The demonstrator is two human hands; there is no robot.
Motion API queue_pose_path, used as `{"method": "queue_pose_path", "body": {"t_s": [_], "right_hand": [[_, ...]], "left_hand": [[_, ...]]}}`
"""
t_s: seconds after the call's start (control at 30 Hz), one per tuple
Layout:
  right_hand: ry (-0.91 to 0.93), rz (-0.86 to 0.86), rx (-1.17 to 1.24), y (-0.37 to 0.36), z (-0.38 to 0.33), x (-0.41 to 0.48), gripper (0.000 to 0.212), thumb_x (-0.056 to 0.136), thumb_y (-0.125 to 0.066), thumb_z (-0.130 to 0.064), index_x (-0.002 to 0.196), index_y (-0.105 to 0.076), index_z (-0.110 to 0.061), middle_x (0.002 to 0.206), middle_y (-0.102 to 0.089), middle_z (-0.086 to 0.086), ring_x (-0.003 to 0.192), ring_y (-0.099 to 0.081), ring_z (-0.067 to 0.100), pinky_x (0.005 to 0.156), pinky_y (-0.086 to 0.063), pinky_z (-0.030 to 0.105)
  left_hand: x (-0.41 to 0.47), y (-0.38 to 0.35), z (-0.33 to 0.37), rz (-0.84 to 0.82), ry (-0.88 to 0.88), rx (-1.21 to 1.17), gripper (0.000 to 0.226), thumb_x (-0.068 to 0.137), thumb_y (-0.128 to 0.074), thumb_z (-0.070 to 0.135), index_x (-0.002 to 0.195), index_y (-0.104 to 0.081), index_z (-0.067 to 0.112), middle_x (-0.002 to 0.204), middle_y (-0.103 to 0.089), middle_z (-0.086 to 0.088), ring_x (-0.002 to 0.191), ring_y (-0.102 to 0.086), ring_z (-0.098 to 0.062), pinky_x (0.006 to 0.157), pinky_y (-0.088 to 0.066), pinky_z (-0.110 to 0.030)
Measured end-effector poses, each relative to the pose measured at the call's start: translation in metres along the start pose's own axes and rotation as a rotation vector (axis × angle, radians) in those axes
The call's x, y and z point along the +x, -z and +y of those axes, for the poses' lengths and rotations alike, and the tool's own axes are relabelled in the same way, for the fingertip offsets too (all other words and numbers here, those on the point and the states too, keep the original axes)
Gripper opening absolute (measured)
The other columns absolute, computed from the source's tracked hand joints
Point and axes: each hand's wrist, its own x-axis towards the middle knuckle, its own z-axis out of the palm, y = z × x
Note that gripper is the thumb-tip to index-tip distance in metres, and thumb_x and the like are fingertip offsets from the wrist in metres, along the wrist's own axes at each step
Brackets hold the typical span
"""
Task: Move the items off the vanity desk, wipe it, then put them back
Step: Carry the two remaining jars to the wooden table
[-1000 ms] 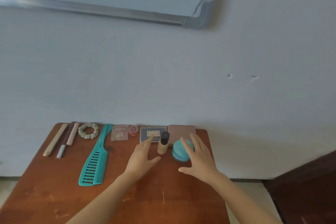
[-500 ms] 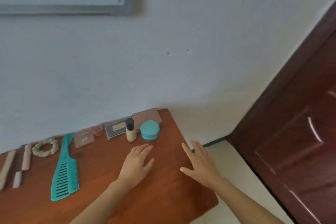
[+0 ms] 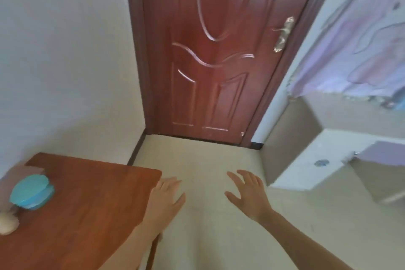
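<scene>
- left hand (image 3: 166,199): released, fingers straight and together, thumb out, holding nothing; it sits at the right edge of the reddish-brown wooden vanity desk (image 3: 87,204), mostly over the cream floor (image 3: 208,160), forearm crossing the desk corner
- right hand (image 3: 247,195): released, fingers spread, palm down, holding nothing; over the floor, well apart from the desk, near the left hand but not touching it
- round turquoise plastic jar (image 3: 31,192): on the desk near its back left part of the view, well apart from both hands
- flat pinkish thing (image 3: 24,169): on the desk just behind the jar, against the white wall; too blurred to identify
- cream rounded thing (image 3: 7,223): on the desk at the left frame edge, just beside the jar; blurred and cut off
- rest of visible desk top is bare wood
- dark red panelled wooden door (image 3: 210,61): closed, straight ahead, brass lever handle (image 3: 282,35) on its right side
- low white boxy unit (image 3: 306,160): on the floor at right, pale purple cloth (image 3: 361,39) hanging above it
</scene>
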Motion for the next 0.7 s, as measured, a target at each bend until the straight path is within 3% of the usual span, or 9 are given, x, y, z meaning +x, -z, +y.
{"method": "queue_pose_path", "body": {"t_s": [0.1,0.17,0.23,0.3,0.43,0.53,0.6,0.7], "right_hand": [[-0.208,0.06,0.0,0.014,0.055,-0.059,0.043,0.076,-0.035,-0.055,0.104,-0.056,-0.029,0.092,-0.068,-0.001,0.081,-0.068,0.017,0.065,-0.055,0.031],[-0.333,0.085,-0.028,0.017,0.084,-0.103,0.043,0.072,-0.036,-0.054,0.098,-0.06,-0.029,0.088,-0.067,-0.002,0.077,-0.068,0.016,0.06,-0.054,0.029],[-0.453,0.117,-0.062,0.018,0.118,-0.157,0.043,0.071,-0.037,-0.054,0.095,-0.061,-0.028,0.088,-0.067,-0.002,0.076,-0.067,0.016,0.059,-0.054,0.029],[-0.558,0.136,-0.076,0.021,0.145,-0.207,0.04,0.069,-0.048,-0.054,0.094,-0.063,-0.028,0.089,-0.067,-0.001,0.078,-0.068,0.017,0.059,-0.054,0.029],[-0.728,0.137,-0.094,0.027,0.207,-0.308,0.057,0.046,-0.085,-0.049,0.093,-0.064,-0.027,0.089,-0.067,0.002,0.077,-0.068,0.019,0.057,-0.054,0.029],[-0.795,0.166,-0.096,0.037,0.252,-0.377,0.066,0.04,-0.088,-0.046,0.097,-0.059,-0.028,0.09,-0.067,0.003,0.078,-0.068,0.021,0.057,-0.054,0.029],[-0.814,0.164,-0.119,0.045,0.282,-0.414,0.07,0.04,-0.088,-0.046,0.099,-0.053,-0.029,0.09,-0.067,0.003,0.078,-0.068,0.02,0.057,-0.054,0.029],[-0.856,0.167,-0.134,0.057,0.322,-0.454,0.061,0.039,-0.089,-0.044,0.092,-0.066,-0.026,0.089,-0.068,0.004,0.077,-0.068,0.022,0.056,-0.054,0.03]], "left_hand": [[0.013,-0.034,0.059,-0.083,-0.187,-0.036,0.062,0.075,-0.03,0.05,0.11,-0.063,0.01,0.113,-0.062,-0.001,0.11,-0.043,-0.012,0.092,-0.042,-0.034],[0.014,-0.059,0.093,-0.126,-0.364,0.003,0.048,0.076,-0.037,0.043,0.099,-0.066,0.013,0.1,-0.068,0.0,0.099,-0.043,-0.01,0.081,-0.046,-0.029],[0.009,-0.087,0.141,-0.155,-0.515,-0.014,0.034,0.075,-0.041,0.039,0.095,-0.06,0.019,0.088,-0.069,0.002,0.089,-0.044,-0.01,0.072,-0.042,-0.023],[0.001,-0.113,0.188,-0.17,-0.634,-0.035,0.03,0.074,-0.041,0.039,0.097,-0.049,0.022,0.084,-0.069,0.002,0.086,-0.043,-0.011,0.063,-0.049,-0.023],[-0.03,-0.169,0.291,-0.278,-0.744,-0.047,0.032,0.072,-0.041,0.037,0.097,-0.051,0.02,0.083,-0.068,0.0,0.08,-0.059,-0.02,0.056,-0.053,-0.03],[-0.064,-0.21,0.365,-0.335,-0.763,-0.092,0.04,0.075,-0.041,0.038,0.099,-0.063,0.014,0.09,-0.069,-0.002,0.08,-0.065,-0.028,0.063,-0.053,-0.037],[-0.084,-0.232,0.409,-0.346,-0.776,-0.161,0.04,0.075,-0.04,0.039,0.105,-0.058,0.019,0.095,-0.068,-0.003,0.089,-0.062,-0.026,0.07,-0.052,-0.04],[-0.103,-0.253,0.46,-0.335,-0.787,-0.243,0.036,0.075,-0.04,0.038,0.105,-0.051,0.024,0.096,-0.068,-0.004,0.093,-0.054,-0.02,0.071,-0.05,-0.04]]}}
